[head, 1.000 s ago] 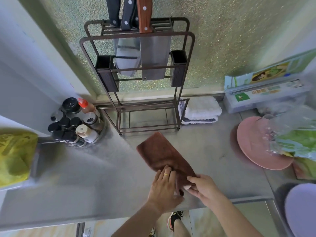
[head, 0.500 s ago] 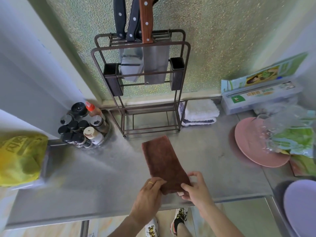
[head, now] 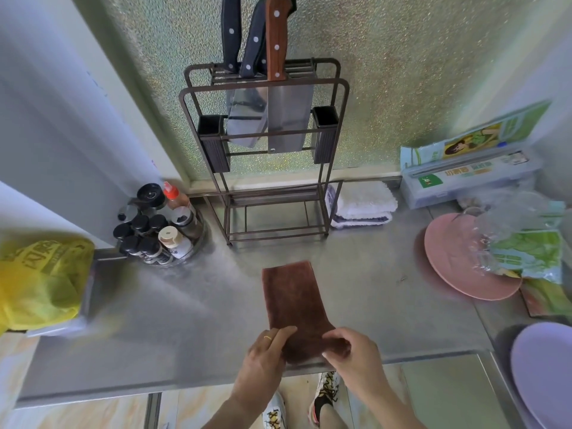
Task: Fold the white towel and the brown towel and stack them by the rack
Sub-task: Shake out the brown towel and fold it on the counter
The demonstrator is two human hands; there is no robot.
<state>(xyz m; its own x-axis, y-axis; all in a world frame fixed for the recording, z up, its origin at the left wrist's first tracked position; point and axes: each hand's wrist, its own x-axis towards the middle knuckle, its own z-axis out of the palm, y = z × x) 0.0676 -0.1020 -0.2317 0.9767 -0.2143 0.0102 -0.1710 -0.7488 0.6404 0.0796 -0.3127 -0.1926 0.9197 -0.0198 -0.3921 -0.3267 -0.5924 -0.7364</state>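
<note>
1. Brown towel: folded into a long strip on the counter, its near end between my hands.
2. My left hand: fingers together, pinching the near left corner.
3. My right hand: fingers curled onto the near right corner.
4. White towel: folded, well beyond my fingertips, touching the rack on its right.
</note>
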